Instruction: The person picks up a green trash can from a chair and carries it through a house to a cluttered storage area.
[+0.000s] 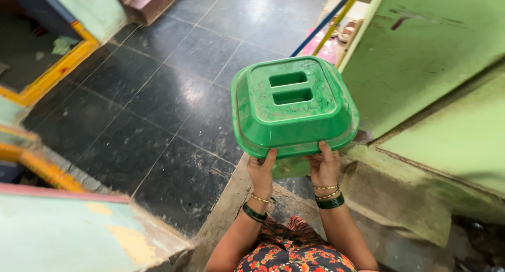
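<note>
Floor [158, 93] of dark stone tiles fills most of the scene, stretching from the near left to the far side, with pale dust along its near edge. Green painted walls [431, 56] rise on the right, scuffed and stained, and a low green ledge [400, 193] runs beneath them toward the near right corner. On the left stands a yellow-edged frame [58, 67], and a pale blue painted surface [68, 230] lies at the near left. Held out over the floor, a little right of centre, is a green plastic tub [294, 106], turned upside down so that its base with two rectangular slots faces up. It sits just beyond both hands, raised in front of them, with its near rim resting against the fingers. The left hand [261, 173] grips the near rim at its left part, thumb pressed up on the outside. The right hand [323, 167] grips the same rim just to the right, close beside the other. Both wrists wear bangles [329, 196], gold and dark green. A floral garment [294, 253] shows at the near edge.
</note>
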